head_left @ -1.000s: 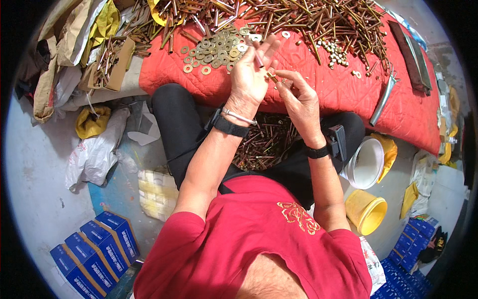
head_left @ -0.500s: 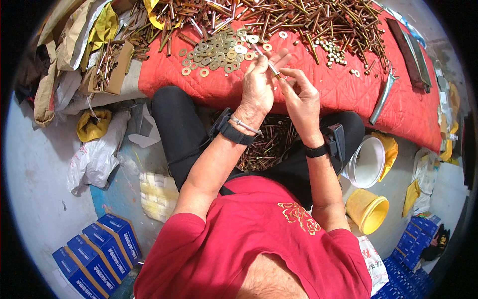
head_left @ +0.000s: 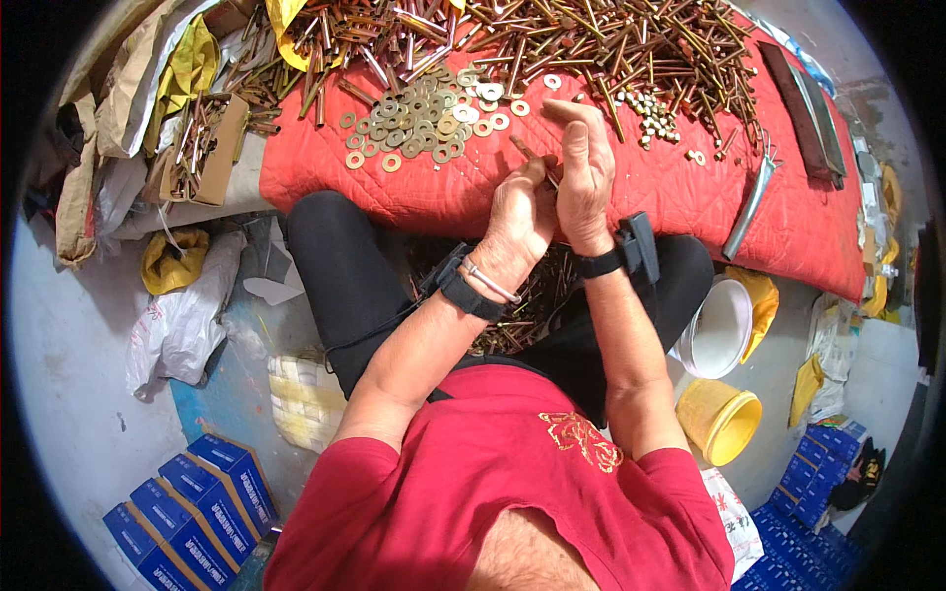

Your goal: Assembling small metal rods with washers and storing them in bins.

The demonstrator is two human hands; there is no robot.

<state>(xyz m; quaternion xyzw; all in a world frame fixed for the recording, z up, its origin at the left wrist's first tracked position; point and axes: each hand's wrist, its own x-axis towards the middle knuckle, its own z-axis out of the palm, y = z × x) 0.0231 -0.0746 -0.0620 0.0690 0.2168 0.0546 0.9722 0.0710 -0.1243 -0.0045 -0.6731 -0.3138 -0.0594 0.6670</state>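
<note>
Head view: compared with half a second earlier, the left hand (head_left: 520, 212) is closed on a brass bolt (head_left: 527, 153) while the right hand (head_left: 583, 169) has opened flat beside it, above the red-covered worktop (head_left: 650, 187) near the washers (head_left: 424, 123).

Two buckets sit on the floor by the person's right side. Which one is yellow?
The smaller bucket, lower in the picture and nearer the red shirt, is yellow. The other bucket, just above it beside the knee, is white, with a yellow bag behind it.
</note>
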